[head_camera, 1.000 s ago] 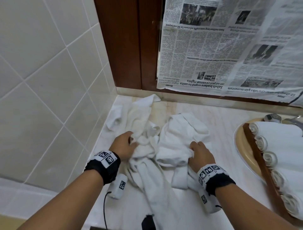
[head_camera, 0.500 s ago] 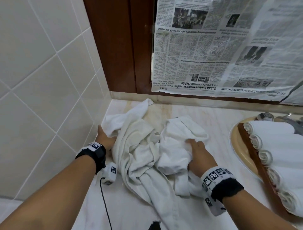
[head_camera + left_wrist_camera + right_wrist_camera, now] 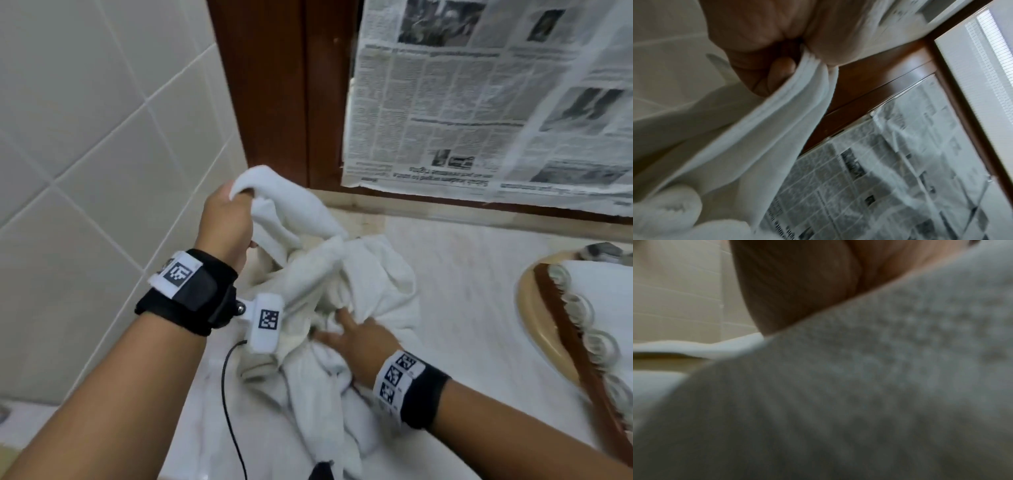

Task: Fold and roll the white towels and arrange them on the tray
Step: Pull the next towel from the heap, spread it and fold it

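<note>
A heap of loose white towels (image 3: 356,284) lies on the pale counter by the tiled wall. My left hand (image 3: 226,219) grips one towel's corner (image 3: 274,192) and holds it lifted above the heap; the left wrist view shows my fingers (image 3: 764,68) curled round that white towel (image 3: 760,129). My right hand (image 3: 349,337) lies flat on the heap with straight fingers, pressing it down; in the right wrist view towel cloth (image 3: 859,386) fills the frame. Several rolled white towels (image 3: 596,308) lie in a row on the brown wooden tray (image 3: 568,329) at the right.
The tray rests over a beige basin (image 3: 534,308) with a metal tap (image 3: 603,251) behind it. Tiled wall (image 3: 85,137) closes the left side. A brown wooden frame (image 3: 284,85) and taped newspaper (image 3: 479,102) stand behind. A black cable (image 3: 229,404) trails from my left wrist.
My left hand has taken hold of a towel corner at the wall side and lifted it up. My right hand slid leftward and lower on the heap.
</note>
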The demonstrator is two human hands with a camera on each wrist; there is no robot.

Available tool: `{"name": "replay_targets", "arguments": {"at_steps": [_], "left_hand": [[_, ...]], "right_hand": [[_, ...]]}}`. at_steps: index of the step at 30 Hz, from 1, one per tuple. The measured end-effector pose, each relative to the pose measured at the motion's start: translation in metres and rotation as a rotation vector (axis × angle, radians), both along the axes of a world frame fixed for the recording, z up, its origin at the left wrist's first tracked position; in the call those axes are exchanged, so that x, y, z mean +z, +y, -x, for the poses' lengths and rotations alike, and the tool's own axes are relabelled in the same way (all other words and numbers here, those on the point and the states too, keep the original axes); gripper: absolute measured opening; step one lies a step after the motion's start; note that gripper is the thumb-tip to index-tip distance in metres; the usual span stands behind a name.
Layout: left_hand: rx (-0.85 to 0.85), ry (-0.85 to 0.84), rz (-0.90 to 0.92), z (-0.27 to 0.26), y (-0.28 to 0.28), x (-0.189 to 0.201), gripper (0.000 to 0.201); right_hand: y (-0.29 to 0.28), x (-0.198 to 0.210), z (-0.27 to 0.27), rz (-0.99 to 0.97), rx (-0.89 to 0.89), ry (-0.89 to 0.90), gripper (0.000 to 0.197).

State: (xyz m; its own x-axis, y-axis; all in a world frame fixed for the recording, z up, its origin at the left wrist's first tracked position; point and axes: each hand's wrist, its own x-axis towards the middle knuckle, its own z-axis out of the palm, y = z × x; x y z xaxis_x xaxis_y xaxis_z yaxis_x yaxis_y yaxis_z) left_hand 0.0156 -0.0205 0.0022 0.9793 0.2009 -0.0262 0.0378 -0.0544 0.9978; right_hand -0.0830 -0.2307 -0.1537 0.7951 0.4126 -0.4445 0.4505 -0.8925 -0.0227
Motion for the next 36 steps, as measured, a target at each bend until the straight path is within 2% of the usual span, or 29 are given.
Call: {"name": "replay_targets", "arguments": {"at_steps": [2, 4, 6, 10, 13, 15, 17, 19, 21, 22, 24, 25, 26, 27, 28, 29, 30, 31, 36], "left_hand": [[0.047, -0.054, 0.057, 0.027, 0.015, 0.018, 0.024], [0.068, -0.072, 0.115, 0.058, 0.027, 0.028, 0.025], [0.101, -0.08, 0.054, 0.087, 0.036, 0.021, 0.026], [0.157, -0.078, -0.217, 0.133, 0.062, -0.036, 0.032], [0.013, 0.011, -0.471, 0.155, 0.078, -0.087, 0.032], [-0.117, 0.124, -0.548, 0.163, 0.085, -0.116, 0.03], [-0.173, 0.231, -0.607, 0.164, 0.09, -0.135, 0.015], [-0.207, 0.287, -0.669, 0.156, 0.088, -0.142, 0.004], [-0.219, 0.276, -0.678, 0.143, 0.082, -0.145, 0.007], [-0.236, 0.242, -0.658, 0.136, 0.076, -0.145, 0.009], [-0.311, 0.163, -0.595, 0.121, 0.062, -0.142, 0.012], [-0.351, 0.137, -0.571, 0.116, 0.054, -0.139, 0.016], [-0.379, 0.116, -0.557, 0.111, 0.046, -0.137, 0.021], [-0.39, 0.092, -0.548, 0.108, 0.039, -0.134, 0.025], [-0.384, 0.061, -0.546, 0.104, 0.033, -0.131, 0.027], [-0.371, 0.021, -0.554, 0.101, 0.029, -0.129, 0.028], [-0.358, -0.028, -0.568, 0.099, 0.025, -0.127, 0.029], [-0.348, -0.074, -0.576, 0.097, 0.022, -0.124, 0.032], [-0.389, -0.15, -0.522, 0.087, 0.011, -0.112, 0.034]], "right_hand": [[0.008, -0.002, -0.03, -0.019, -0.117, -0.089, 0.067], [0.014, -0.003, -0.061, 0.021, -0.184, -0.132, 0.058], [0.022, 0.006, -0.092, 0.034, -0.225, -0.151, 0.05], [0.037, 0.017, -0.153, -0.049, -0.29, -0.15, 0.054], [0.048, 0.016, -0.18, -0.109, -0.262, -0.132, 0.062], [0.052, 0.013, -0.192, -0.228, -0.395, -0.08, 0.076], [0.051, 0.011, -0.197, -0.345, -0.464, -0.075, 0.073], [0.046, 0.013, -0.195, -0.536, -0.502, -0.117, 0.052], [0.042, 0.027, -0.184, -0.73, -0.598, -0.199, 0.033], [0.044, 0.035, -0.175, -0.775, -0.624, -0.189, 0.035], [0.056, 0.05, -0.155, -0.84, -0.525, -0.026, 0.055], [0.063, 0.054, -0.143, -0.822, -0.446, 0.041, 0.07], [0.069, 0.057, -0.133, -0.718, -0.37, 0.059, 0.08], [0.073, 0.056, -0.128, -0.571, -0.323, 0.019, 0.075], [0.073, 0.055, -0.127, -0.476, -0.293, -0.074, 0.054], [0.072, 0.063, -0.126, -0.487, -0.28, -0.188, 0.032], [0.07, 0.076, -0.125, -0.58, -0.276, -0.278, 0.02], [0.069, 0.09, -0.127, -0.714, -0.283, -0.372, 0.018], [0.035, 0.205, -0.14, -1.45, -0.371, -0.724, 0.022]]}}
